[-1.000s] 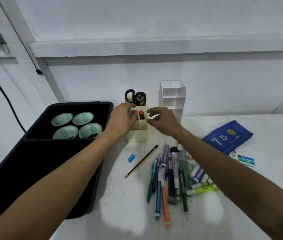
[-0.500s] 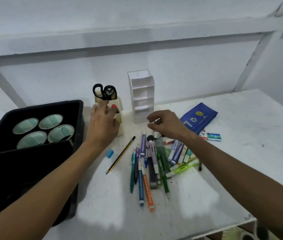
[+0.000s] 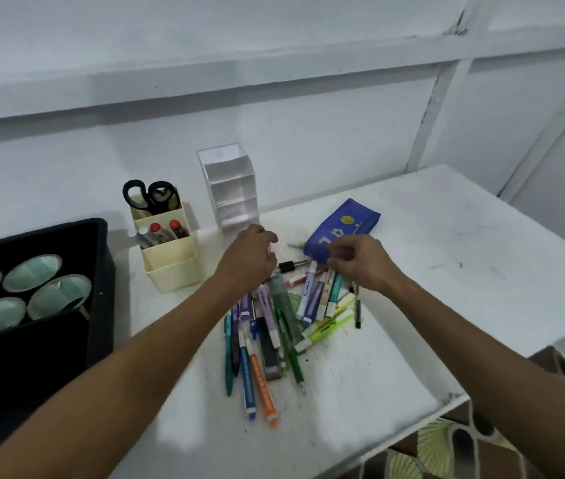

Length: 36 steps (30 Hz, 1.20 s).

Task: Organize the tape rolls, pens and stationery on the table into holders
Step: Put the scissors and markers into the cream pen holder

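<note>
At the far left a black bin (image 3: 101, 271) is sitting on the white table (image 3: 447, 271), holding four tape rolls (image 3: 28, 292) with pale green faces, lying flat in a two-by-two cluster. Just right of it a cream holder (image 3: 170, 261) is standing with black-handled scissors (image 3: 149, 197) in its back compartment and red-capped markers (image 3: 165, 229) in the middle one. Beside that a clear tiered holder (image 3: 231, 188) is standing upright. The left hand (image 3: 250, 257) is hovering over the top of the pen pile (image 3: 274, 326), its fingers curling around something pinkish that is mostly hidden, so what it is cannot be told. The pile is fanning out toward the near edge: teal, blue, orange, green and purple pens, plus yellow-green highlighters (image 3: 329, 326) at its right. The right hand (image 3: 360, 264) is pinching at the upper ends of the white-and-blue markers (image 3: 312, 292); whether it is actually grasping one cannot be told. Behind it a blue pencil pouch (image 3: 343, 226) is lying flat
</note>
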Motion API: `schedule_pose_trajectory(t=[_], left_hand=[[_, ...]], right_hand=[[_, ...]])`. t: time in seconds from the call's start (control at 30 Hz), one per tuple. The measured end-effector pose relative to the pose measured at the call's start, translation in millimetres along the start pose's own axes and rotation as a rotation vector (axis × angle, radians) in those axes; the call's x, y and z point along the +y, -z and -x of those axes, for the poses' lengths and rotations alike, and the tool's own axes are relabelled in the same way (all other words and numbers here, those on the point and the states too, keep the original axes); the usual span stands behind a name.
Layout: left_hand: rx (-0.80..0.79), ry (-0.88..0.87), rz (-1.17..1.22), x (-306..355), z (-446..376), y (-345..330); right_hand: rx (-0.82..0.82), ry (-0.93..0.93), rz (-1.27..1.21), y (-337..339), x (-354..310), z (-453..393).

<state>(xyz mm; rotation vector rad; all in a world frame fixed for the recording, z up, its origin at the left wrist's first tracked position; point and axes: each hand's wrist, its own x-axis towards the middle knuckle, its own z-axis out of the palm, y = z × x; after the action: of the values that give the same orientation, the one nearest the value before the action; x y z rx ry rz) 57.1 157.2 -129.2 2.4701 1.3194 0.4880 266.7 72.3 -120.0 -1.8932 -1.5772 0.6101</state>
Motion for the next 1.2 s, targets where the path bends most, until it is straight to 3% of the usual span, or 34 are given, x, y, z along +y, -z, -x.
schedule_pose_trajectory(t=[0.17, 0.37, 0.77, 1.0, 1.2], left_hand=[[-0.214, 0.002, -0.120, 11, -23, -20], [-0.336, -0.015, -0.245, 14, -41, -37], [-0.405, 0.086, -0.138, 11, -40, -50], [-0.400, 0.156, -0.156, 14, -38, -27], [-0.401, 0.145, -0.209, 8, -31, 21]], right_hand=[[0.028, -0.118, 0.049, 7, 31, 6], [-0.044, -0.252, 0.116, 6, 46, 16], [0.009, -0.456, 0.047, -6, 50, 19], [-0.023, -0.596, -0.137, 2, 44, 20], [-0.192, -0.478, -0.365, 21, 16, 28]])
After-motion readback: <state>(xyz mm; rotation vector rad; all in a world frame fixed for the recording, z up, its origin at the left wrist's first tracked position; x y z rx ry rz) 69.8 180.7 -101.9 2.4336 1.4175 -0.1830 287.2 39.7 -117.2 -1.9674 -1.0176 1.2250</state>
